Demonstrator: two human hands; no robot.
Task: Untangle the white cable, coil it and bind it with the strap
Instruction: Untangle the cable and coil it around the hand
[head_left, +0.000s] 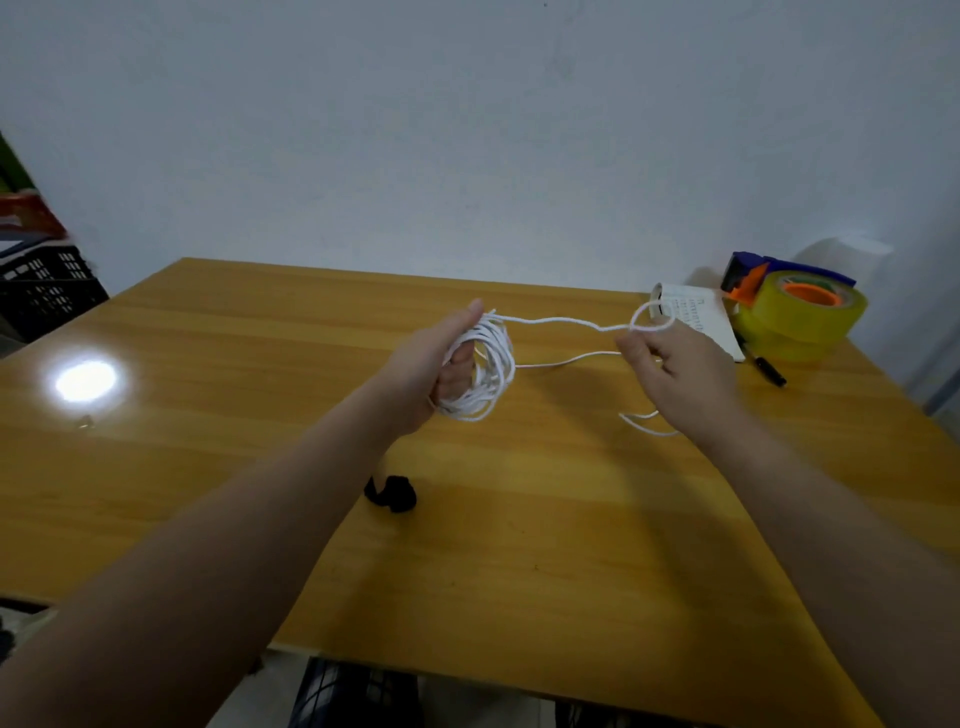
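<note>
We are in the coiling step. Our left hand (441, 364) is closed through the centre of the coil, gripping the turns of the white cable (485, 364) already gathered; the bundle is held above the middle of the surface (208, 467), slightly toward its far edge. Our right hand (675, 371) is pinched shut on the free run of the same cable, held above the surface toward its right edge, where a small loop stands just above the fingers.

To do this step well, we judge the following necessary:
- Clear the small loop at the right hand before laying the next turn, or it will tighten into a kink.
- Feed each turn at the same diameter as those on the left hand.
- Keep light tension on the run between the hands.

Orientation: the coil's opening faces roughly left to right, with its ring standing nearly upright. The free run's long axis lies across the surface, left to right. A loose tail hangs below the right hand toward the near edge.

The strap (392, 493), a dark curled piece, lies untouched on the surface nearer the near edge, below the left forearm.
</note>
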